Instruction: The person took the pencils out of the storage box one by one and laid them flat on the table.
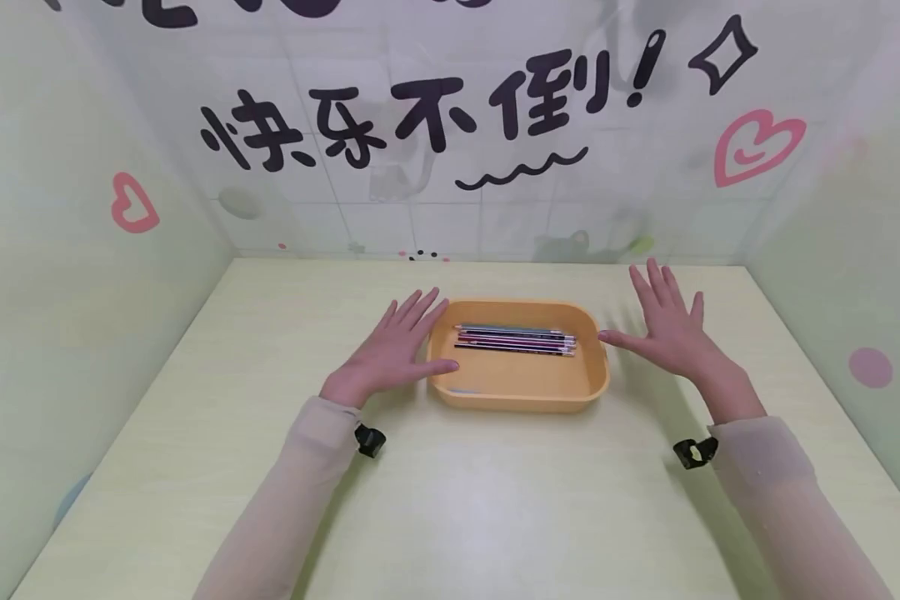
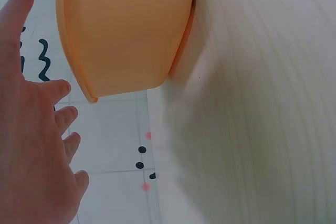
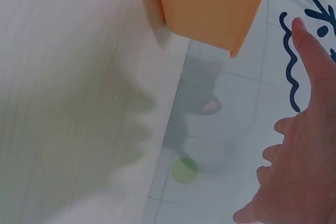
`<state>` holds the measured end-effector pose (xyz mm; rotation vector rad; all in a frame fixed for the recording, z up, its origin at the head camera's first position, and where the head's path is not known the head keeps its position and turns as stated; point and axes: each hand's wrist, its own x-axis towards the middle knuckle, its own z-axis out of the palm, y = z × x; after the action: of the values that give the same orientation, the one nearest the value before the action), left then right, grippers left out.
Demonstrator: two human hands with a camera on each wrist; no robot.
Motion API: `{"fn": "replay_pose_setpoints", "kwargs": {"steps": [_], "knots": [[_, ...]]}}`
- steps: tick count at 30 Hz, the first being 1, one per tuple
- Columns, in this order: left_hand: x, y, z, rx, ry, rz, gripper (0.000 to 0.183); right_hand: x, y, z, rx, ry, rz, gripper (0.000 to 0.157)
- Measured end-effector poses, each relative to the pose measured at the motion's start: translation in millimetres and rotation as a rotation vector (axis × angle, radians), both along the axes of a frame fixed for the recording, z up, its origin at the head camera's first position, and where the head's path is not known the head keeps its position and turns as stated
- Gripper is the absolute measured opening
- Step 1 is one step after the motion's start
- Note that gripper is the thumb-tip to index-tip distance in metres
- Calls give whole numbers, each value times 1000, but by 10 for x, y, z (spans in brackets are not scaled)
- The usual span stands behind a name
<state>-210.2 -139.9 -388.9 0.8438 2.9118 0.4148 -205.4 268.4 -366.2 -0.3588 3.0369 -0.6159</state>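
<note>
An orange plastic tray [image 1: 517, 403] with rounded corners rests on the table. Inside it, toward the back, several pencils [image 1: 516, 340] lie side by side, some dark, some reddish, one bluish-grey. My left hand [image 1: 393, 348] hovers at the tray's left end, fingers spread, its thumb overlapping the rim in the head view. On the other side my right hand [image 1: 673, 330] is held up with fingers spread, thumb tip close to the right rim. Both wrist views show the tray's outer wall [image 2: 126, 35] beyond the raised hands, with nothing in either palm.
The pale wood-grain table [image 1: 450, 500] runs back to a printed wall [image 1: 375, 225] with black lettering. Side panels [image 1: 82, 333] with pink hearts and coloured dots stand at left and right. Each wrist wears a black camera mount [image 1: 371, 440].
</note>
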Motion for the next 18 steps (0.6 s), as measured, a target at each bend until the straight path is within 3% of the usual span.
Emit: {"fn": "replay_pose_setpoints", "kwargs": {"steps": [18], "knots": [[-50,88,-74,68,-45,-77,116,-5,-114,78,-30,-19,40,112]]}}
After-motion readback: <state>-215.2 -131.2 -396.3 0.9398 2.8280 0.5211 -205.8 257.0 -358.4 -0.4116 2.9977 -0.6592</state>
